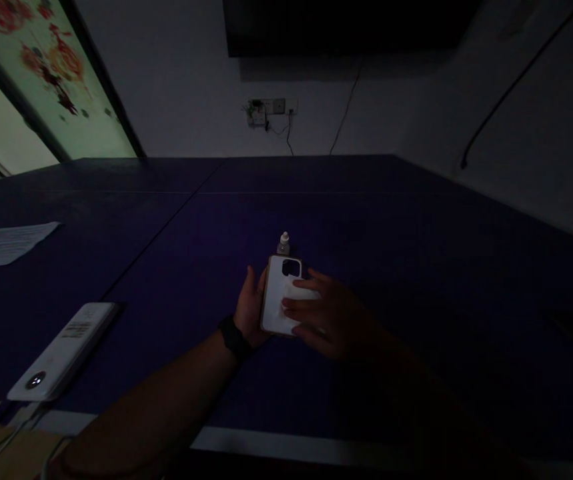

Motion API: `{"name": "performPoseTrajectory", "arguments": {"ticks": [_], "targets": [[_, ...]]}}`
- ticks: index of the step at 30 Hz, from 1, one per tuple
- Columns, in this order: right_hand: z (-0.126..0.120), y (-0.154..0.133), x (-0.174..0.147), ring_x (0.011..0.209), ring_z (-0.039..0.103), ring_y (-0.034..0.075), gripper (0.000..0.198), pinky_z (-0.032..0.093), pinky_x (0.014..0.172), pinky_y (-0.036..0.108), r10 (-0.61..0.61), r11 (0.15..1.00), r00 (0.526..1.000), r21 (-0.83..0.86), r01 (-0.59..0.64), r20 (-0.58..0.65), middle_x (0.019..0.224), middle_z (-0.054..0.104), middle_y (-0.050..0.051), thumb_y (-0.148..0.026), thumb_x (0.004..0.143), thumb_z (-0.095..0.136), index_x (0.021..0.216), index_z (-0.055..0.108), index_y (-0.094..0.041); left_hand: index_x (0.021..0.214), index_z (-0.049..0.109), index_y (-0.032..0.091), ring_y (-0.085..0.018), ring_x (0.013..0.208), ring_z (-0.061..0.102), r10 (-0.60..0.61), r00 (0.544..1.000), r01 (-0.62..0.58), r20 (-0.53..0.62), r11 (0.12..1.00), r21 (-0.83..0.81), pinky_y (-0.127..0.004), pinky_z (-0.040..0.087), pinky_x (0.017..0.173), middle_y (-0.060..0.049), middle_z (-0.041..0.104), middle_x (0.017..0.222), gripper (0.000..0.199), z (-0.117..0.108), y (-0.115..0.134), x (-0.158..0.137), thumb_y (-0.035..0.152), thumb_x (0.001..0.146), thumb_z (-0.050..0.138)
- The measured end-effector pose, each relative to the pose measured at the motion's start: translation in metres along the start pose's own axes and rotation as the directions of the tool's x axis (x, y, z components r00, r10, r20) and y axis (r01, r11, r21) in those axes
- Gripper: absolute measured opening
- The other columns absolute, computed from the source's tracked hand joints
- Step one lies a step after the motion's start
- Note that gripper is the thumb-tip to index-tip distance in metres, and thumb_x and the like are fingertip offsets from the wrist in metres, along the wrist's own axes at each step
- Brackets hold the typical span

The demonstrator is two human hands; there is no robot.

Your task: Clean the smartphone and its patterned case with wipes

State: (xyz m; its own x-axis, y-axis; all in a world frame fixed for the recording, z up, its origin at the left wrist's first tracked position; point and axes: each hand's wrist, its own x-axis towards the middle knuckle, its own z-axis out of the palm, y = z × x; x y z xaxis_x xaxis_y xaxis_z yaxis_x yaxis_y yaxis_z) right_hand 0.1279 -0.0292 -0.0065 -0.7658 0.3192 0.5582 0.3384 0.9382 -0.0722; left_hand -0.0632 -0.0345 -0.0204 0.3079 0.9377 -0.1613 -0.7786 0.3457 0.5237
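Observation:
A smartphone (275, 300) in a case with a brownish rim lies back up in my left hand (251, 310), its dark camera block at the top right. The left fingers are mostly hidden under it, and the thumb runs along its left side. My right hand (331, 313) is over the phone's right half, fingers slightly apart and pressing down. Between these fingers and the phone shows a thin white wipe (310, 293), its edges partly hidden and hard to make out in the dim light. Just beyond the phone's top edge stands a small white-capped dropper bottle (283, 244).
On the blue table (176, 267), a white power bank (69, 347) with a cable (21, 419) lies at the left. Printed papers (9, 247) rest at the far left. Wall sockets (271, 110) and a dark screen (346, 27) are beyond the table.

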Motion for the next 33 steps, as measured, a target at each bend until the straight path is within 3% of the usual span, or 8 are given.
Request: {"name": "performPoseTrajectory", "arguments": {"ticks": [3, 8, 13, 18, 23, 28, 33], "targets": [[0.0005, -0.0023, 0.0006, 0.129, 0.065, 0.026, 0.018, 0.041, 0.12, 0.052, -0.075, 0.992, 0.996, 0.103, 0.071, 0.038, 0.117, 0.081, 0.0, -0.029, 0.097, 0.065, 0.109, 0.077, -0.023, 0.157, 0.043, 0.019, -0.025, 0.092, 0.07, 0.002, 1.0, -0.002, -0.006, 1.0, -0.016, -0.039, 0.049, 0.092, -0.012, 0.074, 0.111, 0.074, -0.0001, 0.0003, -0.0004, 0.068, 0.103, 0.024], [-0.0001, 0.0008, 0.0004, 0.121, 0.07, 0.026, 0.023, 0.043, 0.116, 0.054, 0.012, 1.0, 1.0, 0.006, -0.012, -0.006, 0.121, 0.079, 0.004, -0.023, 0.099, 0.061, 0.117, 0.075, -0.021, 0.155, 0.045, 0.02, -0.026, 0.097, 0.069, -0.005, 1.0, 0.005, -0.031, 1.0, -0.012, -0.039, 0.049, 0.092, -0.011, 0.073, 0.116, 0.072, -0.0019, 0.0002, 0.0007, 0.067, 0.103, 0.025], [-0.0011, -0.0046, 0.002, 0.112, 0.074, 0.022, 0.014, 0.04, 0.118, 0.048, -0.044, 0.989, 0.999, 0.14, 0.043, 0.003, 0.109, 0.082, 0.0, -0.028, 0.097, 0.064, 0.1, 0.077, -0.022, 0.154, 0.045, 0.022, -0.025, 0.088, 0.069, 0.012, 1.0, -0.012, 0.011, 1.0, 0.019, -0.039, 0.05, 0.089, -0.01, 0.073, 0.112, 0.074, -0.0044, -0.0004, 0.0015, 0.07, 0.102, 0.026], [0.0047, -0.0035, 0.0029, 0.116, 0.072, 0.024, 0.021, 0.034, 0.121, 0.054, 0.071, 0.997, 0.996, 0.021, -0.07, -0.05, 0.117, 0.08, 0.003, -0.021, 0.099, 0.058, 0.11, 0.076, -0.021, 0.154, 0.045, 0.02, -0.025, 0.093, 0.07, -0.01, 0.999, 0.01, -0.032, 1.0, 0.004, -0.039, 0.05, 0.091, -0.011, 0.073, 0.113, 0.072, -0.0016, 0.0006, 0.0006, 0.067, 0.104, 0.022], [0.0051, -0.0035, 0.0017, 0.114, 0.073, 0.022, 0.014, 0.032, 0.122, 0.05, -0.03, 0.992, 0.999, 0.126, 0.031, -0.015, 0.11, 0.082, 0.0, -0.023, 0.095, 0.064, 0.098, 0.077, -0.024, 0.154, 0.045, 0.02, -0.025, 0.088, 0.071, 0.003, 1.0, -0.003, -0.027, 1.0, 0.019, -0.038, 0.051, 0.085, -0.012, 0.073, 0.111, 0.073, 0.0004, 0.0009, 0.0008, 0.068, 0.103, 0.023], [0.0048, -0.0036, 0.0022, 0.12, 0.071, 0.025, 0.021, 0.03, 0.122, 0.057, 0.117, 0.993, 0.99, 0.012, -0.116, -0.081, 0.119, 0.08, 0.006, -0.02, 0.098, 0.058, 0.109, 0.076, -0.021, 0.155, 0.044, 0.019, -0.025, 0.096, 0.071, -0.001, 0.999, 0.001, -0.041, 1.0, 0.001, -0.038, 0.051, 0.09, -0.013, 0.072, 0.12, 0.071, 0.0023, 0.0014, -0.0007, 0.064, 0.105, 0.023], [0.0048, -0.0046, 0.0025, 0.118, 0.072, 0.021, 0.017, 0.031, 0.124, 0.051, 0.001, 0.993, 1.0, 0.115, -0.001, -0.001, 0.112, 0.082, 0.0, -0.021, 0.097, 0.061, 0.1, 0.077, -0.024, 0.156, 0.043, 0.02, -0.024, 0.087, 0.071, -0.013, 0.999, 0.014, -0.053, 1.0, 0.006, -0.038, 0.052, 0.086, -0.012, 0.074, 0.113, 0.073, 0.0042, 0.0017, -0.0019, 0.067, 0.104, 0.022]]}}
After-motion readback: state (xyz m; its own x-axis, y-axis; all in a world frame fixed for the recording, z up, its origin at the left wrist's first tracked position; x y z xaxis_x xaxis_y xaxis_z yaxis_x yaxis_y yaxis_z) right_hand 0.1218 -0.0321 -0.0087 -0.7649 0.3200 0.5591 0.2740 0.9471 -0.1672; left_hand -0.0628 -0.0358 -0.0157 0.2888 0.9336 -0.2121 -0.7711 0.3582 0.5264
